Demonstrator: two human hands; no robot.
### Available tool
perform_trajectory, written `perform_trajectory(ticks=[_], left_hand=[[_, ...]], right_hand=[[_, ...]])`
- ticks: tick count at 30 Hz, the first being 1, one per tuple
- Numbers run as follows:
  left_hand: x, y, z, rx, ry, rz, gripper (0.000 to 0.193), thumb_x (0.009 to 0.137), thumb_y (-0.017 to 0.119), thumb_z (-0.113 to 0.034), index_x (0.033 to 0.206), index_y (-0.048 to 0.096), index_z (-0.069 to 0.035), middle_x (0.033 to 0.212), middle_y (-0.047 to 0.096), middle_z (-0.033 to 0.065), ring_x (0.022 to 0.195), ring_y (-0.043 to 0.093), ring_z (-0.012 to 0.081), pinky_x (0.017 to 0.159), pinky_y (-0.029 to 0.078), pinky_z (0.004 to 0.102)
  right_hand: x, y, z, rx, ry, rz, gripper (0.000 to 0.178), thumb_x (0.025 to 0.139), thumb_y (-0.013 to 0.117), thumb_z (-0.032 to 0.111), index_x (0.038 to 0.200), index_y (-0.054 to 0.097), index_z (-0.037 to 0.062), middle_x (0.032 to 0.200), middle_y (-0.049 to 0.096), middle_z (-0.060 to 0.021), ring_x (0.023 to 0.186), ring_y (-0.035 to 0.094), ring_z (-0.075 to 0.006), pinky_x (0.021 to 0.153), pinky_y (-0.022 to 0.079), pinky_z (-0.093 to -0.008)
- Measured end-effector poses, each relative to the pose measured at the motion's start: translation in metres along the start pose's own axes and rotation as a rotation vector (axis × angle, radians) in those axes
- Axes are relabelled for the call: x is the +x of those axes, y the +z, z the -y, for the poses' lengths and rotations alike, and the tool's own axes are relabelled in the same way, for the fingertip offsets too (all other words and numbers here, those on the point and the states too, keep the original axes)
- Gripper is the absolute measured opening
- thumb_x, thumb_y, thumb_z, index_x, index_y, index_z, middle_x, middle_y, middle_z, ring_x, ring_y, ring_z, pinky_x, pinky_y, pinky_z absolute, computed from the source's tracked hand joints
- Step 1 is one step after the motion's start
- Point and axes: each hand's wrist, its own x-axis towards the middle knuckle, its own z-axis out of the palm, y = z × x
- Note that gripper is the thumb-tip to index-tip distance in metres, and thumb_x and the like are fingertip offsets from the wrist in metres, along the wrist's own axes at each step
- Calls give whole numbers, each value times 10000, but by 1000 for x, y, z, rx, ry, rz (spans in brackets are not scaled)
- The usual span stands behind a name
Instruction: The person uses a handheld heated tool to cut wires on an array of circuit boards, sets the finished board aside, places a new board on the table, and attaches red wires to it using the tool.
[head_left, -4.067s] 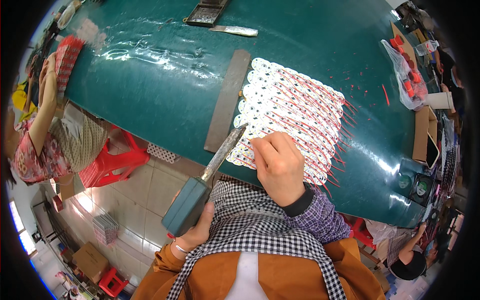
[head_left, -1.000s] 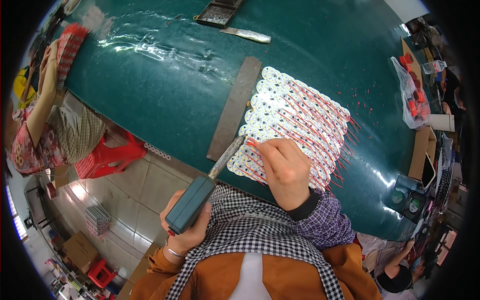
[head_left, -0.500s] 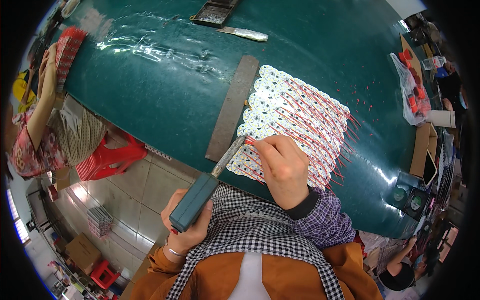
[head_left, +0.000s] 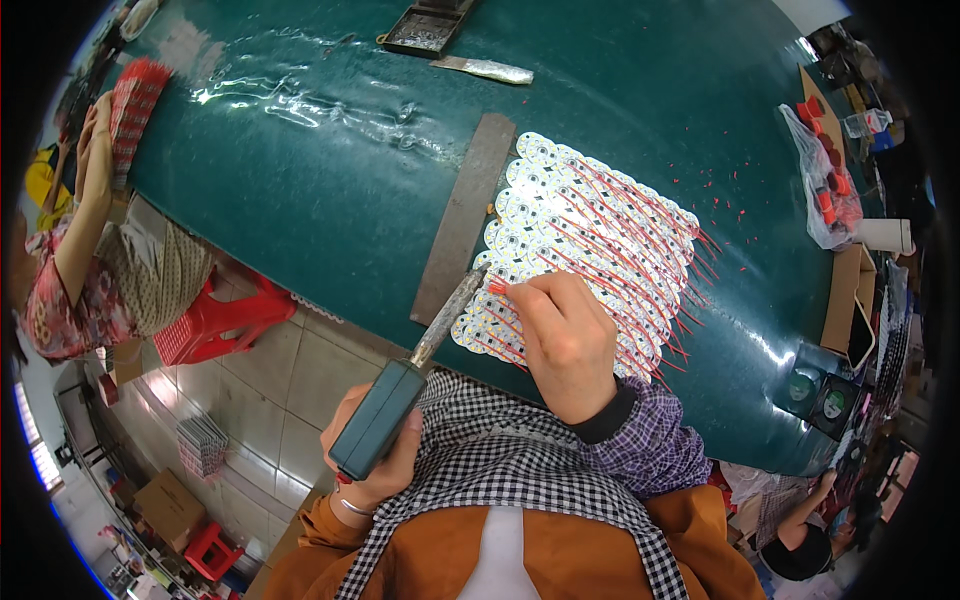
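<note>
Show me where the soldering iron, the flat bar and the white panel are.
Soldering iron (head_left: 384, 408): head view, on its green handle.
Flat bar (head_left: 466, 217): head view, middle of its top face.
White panel (head_left: 588, 238): head view, near its middle.

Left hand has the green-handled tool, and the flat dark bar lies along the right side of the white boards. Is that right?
Wrong side: the head view shows the flat dark bar along the left side of the white boards. The left hand does have the green-handled tool.

one soldering iron (head_left: 378, 420), one flat bar (head_left: 465, 218), one knife (head_left: 487, 70)
</note>
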Motion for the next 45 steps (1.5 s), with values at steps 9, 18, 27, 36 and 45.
perform_trajectory(ticks=[9, 18, 27, 36, 45], left_hand=[[6, 4, 0, 0, -17, 30, 258, 750, 792, 29, 997, 722, 52, 971, 716, 173, 823, 730, 306, 719, 585, 346], [31, 5, -20, 39, 100, 33, 207, 747, 798, 17, 938, 725, 48, 917, 714, 157, 784, 720, 291, 687, 576, 332], [35, 6, -21, 50, 128, 31, 187, 753, 802, 10, 923, 727, 30, 873, 693, 131, 733, 695, 266, 644, 553, 324], [5, 0, 2, -13, -17, 10, 216, 757, 793, 12, 960, 720, 33, 899, 689, 154, 734, 687, 287, 625, 548, 339], [32, 3, -14, 43, 182, 31, 230, 732, 792, 38, 952, 725, 44, 909, 702, 154, 751, 703, 285, 655, 561, 331]], right_hand=[[1, -5, -7, -3, 23, -60, 258, 750, 711, -81, 996, 690, -5, 882, 609, -118, 804, 634, -287, 681, 533, -389], [0, -6, -8, -7, 21, -34, 271, 742, 686, -86, 1004, 692, -14, 886, 609, -125, 806, 638, -290, 680, 537, -387], [0, -5, -8, -10, 13, -31, 278, 731, 678, -90, 999, 690, -17, 884, 601, -125, 808, 632, -291, 677, 535, -390], [1, -6, -8, -11, 18, -29, 263, 730, 678, -88, 984, 681, -19, 875, 597, -125, 806, 631, -293, 669, 535, -392], [2, -6, -7, -21, 23, -20, 257, 741, 670, -90, 985, 663, -11, 868, 575, -123, 799, 614, -292, 669, 524, -393]])
